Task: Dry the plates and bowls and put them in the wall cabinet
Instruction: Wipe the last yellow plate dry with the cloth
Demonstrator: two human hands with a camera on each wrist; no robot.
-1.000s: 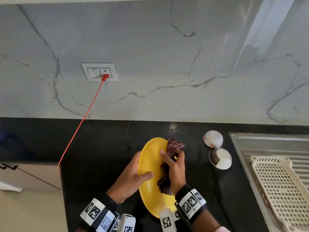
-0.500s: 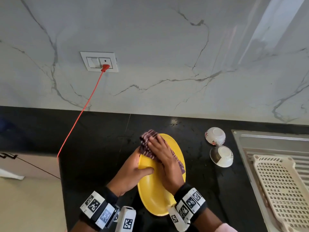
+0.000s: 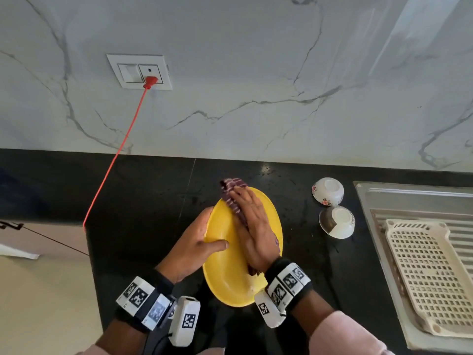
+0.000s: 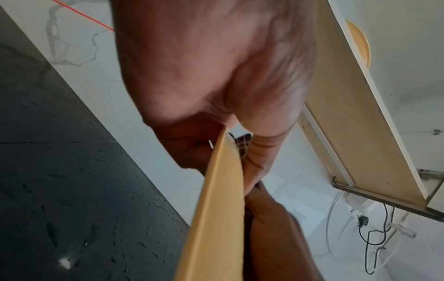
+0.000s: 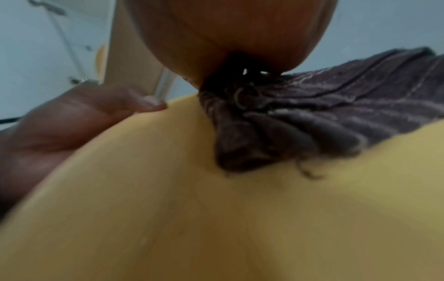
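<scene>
Right hand [image 3: 252, 226]: flat, fingers straight, pressing the striped cloth [image 3: 231, 194], which has slid to the yellow plate's [image 3: 225, 275] far edge.
Left hand [image 3: 194, 248]: grips plate's left rim, above the desk [image 3: 143, 201].
Meaning: plate nearly dry; bowls [image 3: 327, 192] wait.

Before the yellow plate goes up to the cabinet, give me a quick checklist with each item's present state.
1. Left hand grips the yellow plate at its rim, thumb on the face: ok.
2. Right hand presses the striped cloth flat on the plate: ok.
3. Plate fully dry: cannot tell; the back is hidden.
4. Wall cabinet open: ok, the left wrist view shows an open door with another yellow plate behind its edge.
5. Two bowls lie upside down on the counter, not yet dried: not ok.
6. Counter dry for setting things down: not ok, droplets show.
</scene>
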